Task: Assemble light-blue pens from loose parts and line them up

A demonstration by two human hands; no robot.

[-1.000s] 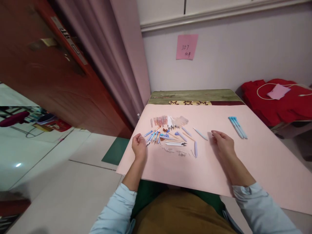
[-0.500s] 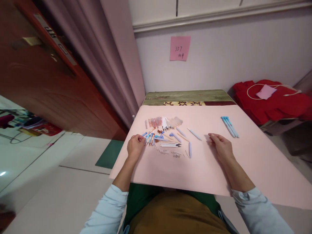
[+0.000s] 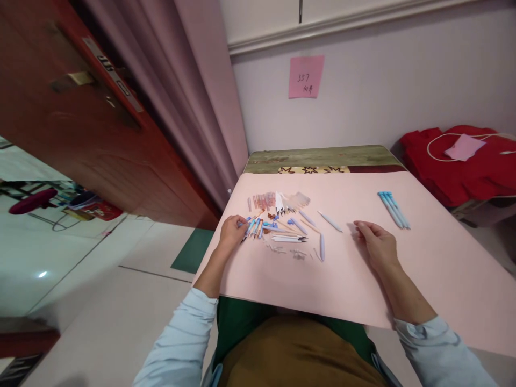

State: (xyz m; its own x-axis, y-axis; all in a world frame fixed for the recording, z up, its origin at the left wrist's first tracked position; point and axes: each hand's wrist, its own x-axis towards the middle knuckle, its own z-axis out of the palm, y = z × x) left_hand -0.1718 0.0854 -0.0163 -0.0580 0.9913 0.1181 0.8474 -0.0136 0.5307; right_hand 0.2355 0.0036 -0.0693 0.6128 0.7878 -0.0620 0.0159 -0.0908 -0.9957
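Observation:
My left hand [image 3: 234, 232] is at the left edge of a pile of pen parts, its fingertips pinched together beside blue and orange pen pieces [image 3: 255, 228]. What it grips, if anything, is too small to make out. My right hand [image 3: 378, 246] hovers over the right side of the table, thumb and forefinger pressed together; anything between them cannot be made out. Between the hands are white refills [image 3: 288, 238], lavender barrels [image 3: 322, 248], small clear pieces [image 3: 299, 253] and a single light-blue pen [image 3: 329, 221]. Pinkish clear tubes [image 3: 264, 201] lie behind.
Several light-blue pens [image 3: 394, 209] lie side by side at the right. The table has a pale pink cover [image 3: 282, 285]. A pink note [image 3: 305, 76] hangs on the wall. Red cloth [image 3: 475, 172] with a white cord is beyond the right edge; a brown door [image 3: 121, 145] stands left.
The view has turned slightly left, so the table and its contents appear shifted right. Both hands keep nearly the same places relative to the pen parts.

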